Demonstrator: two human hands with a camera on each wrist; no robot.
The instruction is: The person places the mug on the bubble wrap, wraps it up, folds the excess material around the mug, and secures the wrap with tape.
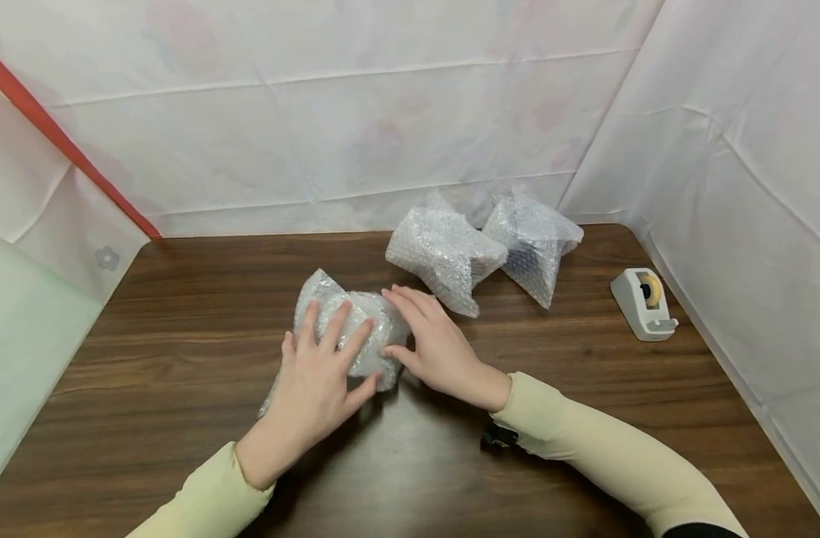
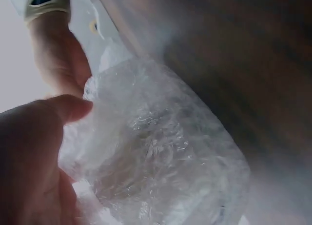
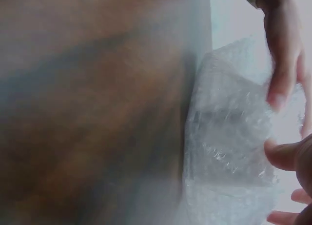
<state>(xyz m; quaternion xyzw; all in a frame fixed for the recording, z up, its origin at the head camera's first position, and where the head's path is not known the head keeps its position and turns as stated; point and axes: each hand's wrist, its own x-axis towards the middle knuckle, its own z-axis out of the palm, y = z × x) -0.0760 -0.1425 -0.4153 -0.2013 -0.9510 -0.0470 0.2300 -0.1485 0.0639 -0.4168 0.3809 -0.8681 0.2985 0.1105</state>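
Note:
A bundle of clear bubble wrap (image 1: pixel 385 327) lies on the wooden table in front of me. My left hand (image 1: pixel 315 388) rests over its left and top side with the fingers spread. On the right end lies my right hand (image 1: pixel 443 351), fingers extended along the top and thumb at the near side. In the left wrist view the crinkled wrap (image 2: pixel 161 132) fills the middle, with the left thumb at its edge. The right wrist view shows folded layers of the wrap (image 3: pixel 229 147) between both hands. What is inside is hidden.
Two more bubble-wrapped bundles, a left one (image 1: pixel 439 243) and a right one (image 1: pixel 527 239), stand at the back. A white tape dispenser (image 1: pixel 634 306) with yellowish tape sits near the right edge. White curtains (image 1: pixel 315 134) hang behind the table (image 1: pixel 147 359) and along its sides.

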